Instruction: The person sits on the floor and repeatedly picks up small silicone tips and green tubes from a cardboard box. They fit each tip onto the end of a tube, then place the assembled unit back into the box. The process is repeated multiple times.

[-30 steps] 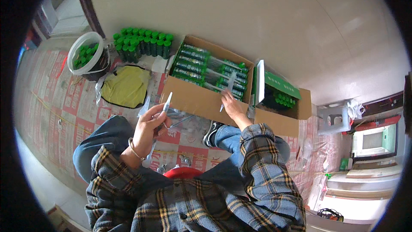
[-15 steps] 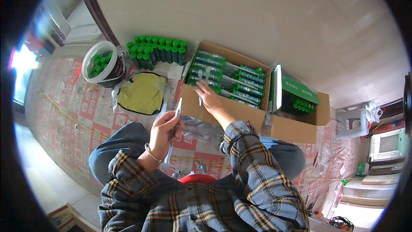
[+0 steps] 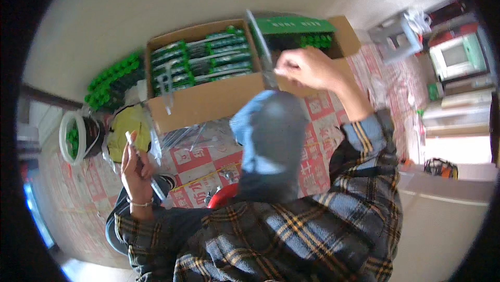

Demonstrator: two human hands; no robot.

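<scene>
My left hand (image 3: 136,173) is closed around a slim tube (image 3: 158,189) with a white tip, which sticks out above and below the fingers. My right hand (image 3: 310,68) is raised beside the green-lidded box, fingers pinched; a small pale bit shows at the fingertips, too blurred to name. Left of that hand stands an open cardboard box (image 3: 205,97) full of dark cartridges (image 3: 219,55) with green ends. Some clear plastic nozzles (image 3: 167,86) lie over its near left edge.
A second carton with a green lid (image 3: 294,25) holds green-capped cartridges. Far left are a cluster of green-capped bottles (image 3: 115,81), a white bucket (image 3: 65,138) and a yellow cloth (image 3: 127,125). Clear plastic sticks (image 3: 192,135) lie before the box. A grey bin (image 3: 393,39) stands right.
The view has swung to the right. My right hand has left the cartridge box and moved right, its fingers now pinched. My left hand still holds the slim tube.
</scene>
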